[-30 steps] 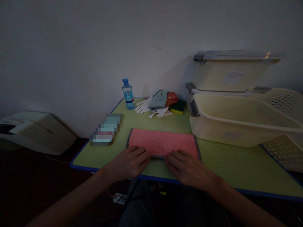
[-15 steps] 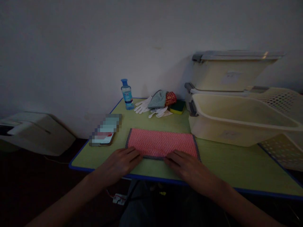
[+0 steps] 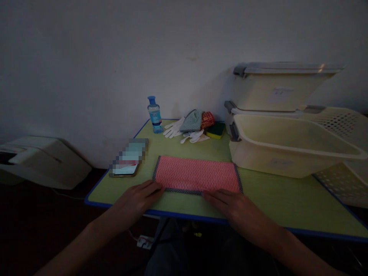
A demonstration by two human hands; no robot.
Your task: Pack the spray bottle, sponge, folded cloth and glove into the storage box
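Note:
A folded pink cloth [image 3: 197, 172] with a dark checked border lies flat on the table, long side toward me. My left hand [image 3: 140, 197] rests at its near left corner, fingers stretched out and fingertips touching the edge. At the near right part of the border, my right hand [image 3: 230, 205] lies low with its fingers extended over the edge. Both hands are open, and neither lifts the cloth. A slight ripple runs along the near edge between them.
On the green table [image 3: 270, 203] stand a blue bottle [image 3: 155, 117] and a phone [image 3: 128, 159] at left. White gloves [image 3: 174, 128], folded cloths [image 3: 192, 120] and a sponge [image 3: 216, 130] lie at the back. Cream bins [image 3: 267, 157] and a perforated basket [image 3: 345, 122] occupy the right.
My left hand has slid left along the cloth's near edge to its corner. My right hand has shifted slightly toward me. The cloth stays in place.

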